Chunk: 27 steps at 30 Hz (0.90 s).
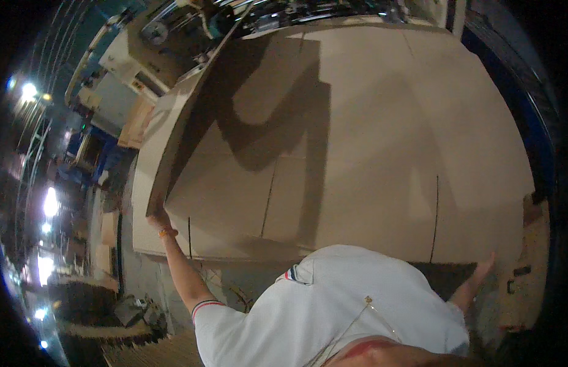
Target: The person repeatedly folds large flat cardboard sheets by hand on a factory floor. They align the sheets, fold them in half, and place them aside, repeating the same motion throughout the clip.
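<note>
A large brown cardboard sheet (382,140) lies flat in front of me, with narrow slots cut in from its near edge and faint crease lines across it. Along its left side a cardboard panel (192,116) stands tilted up. My left hand (158,219) is closed on the near lower corner of that raised panel, arm stretched out to the left. At the near right corner of the flat sheet is my right hand (485,268), close against the edge. Its fingers are dim and blurred, so their grip is unclear. A dark shadow falls across the sheet's left half.
Machinery (314,12) runs along the far side. A pale machine housing (134,61) stands at the far left. Stacked cardboard (152,352) lies low on the left. A brown board with dark cutouts (526,275) is at the right, near a blue rail (510,92).
</note>
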Available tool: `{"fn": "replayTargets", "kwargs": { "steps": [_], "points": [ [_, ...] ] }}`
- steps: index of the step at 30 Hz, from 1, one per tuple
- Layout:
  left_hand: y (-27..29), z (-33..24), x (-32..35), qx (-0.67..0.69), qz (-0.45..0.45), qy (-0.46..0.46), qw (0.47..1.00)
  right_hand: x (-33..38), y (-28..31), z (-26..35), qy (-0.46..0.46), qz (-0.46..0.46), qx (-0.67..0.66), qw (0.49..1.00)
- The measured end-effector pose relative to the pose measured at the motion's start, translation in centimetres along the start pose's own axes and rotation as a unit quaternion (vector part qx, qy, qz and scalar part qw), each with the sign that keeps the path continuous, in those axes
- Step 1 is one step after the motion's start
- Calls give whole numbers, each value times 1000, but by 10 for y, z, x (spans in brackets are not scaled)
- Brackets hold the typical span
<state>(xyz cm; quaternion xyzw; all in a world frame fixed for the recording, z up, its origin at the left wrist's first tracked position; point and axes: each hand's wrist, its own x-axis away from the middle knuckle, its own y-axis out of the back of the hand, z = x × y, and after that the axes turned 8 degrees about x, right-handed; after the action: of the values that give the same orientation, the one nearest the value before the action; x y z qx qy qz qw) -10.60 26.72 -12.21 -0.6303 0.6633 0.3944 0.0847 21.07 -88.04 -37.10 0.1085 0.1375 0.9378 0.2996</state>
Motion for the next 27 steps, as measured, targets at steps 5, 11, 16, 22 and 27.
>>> {"fn": "replayTargets", "kwargs": {
  "steps": [5,11,16,22,27],
  "points": [
    [9,-44,3,-35,-65,-104,992,14,-14,78,-103,-81,-437,890],
    [1,-27,20,-36,-49,-184,981,165,-88,262,104,-204,-156,961],
    [-23,-46,31,-50,21,-221,974,218,-176,321,311,-222,138,914],
    [-65,-122,55,56,121,-258,957,206,-270,397,645,-133,189,729],
    [-118,-141,119,127,223,-277,926,211,-315,369,748,7,149,647]
  ]
}}
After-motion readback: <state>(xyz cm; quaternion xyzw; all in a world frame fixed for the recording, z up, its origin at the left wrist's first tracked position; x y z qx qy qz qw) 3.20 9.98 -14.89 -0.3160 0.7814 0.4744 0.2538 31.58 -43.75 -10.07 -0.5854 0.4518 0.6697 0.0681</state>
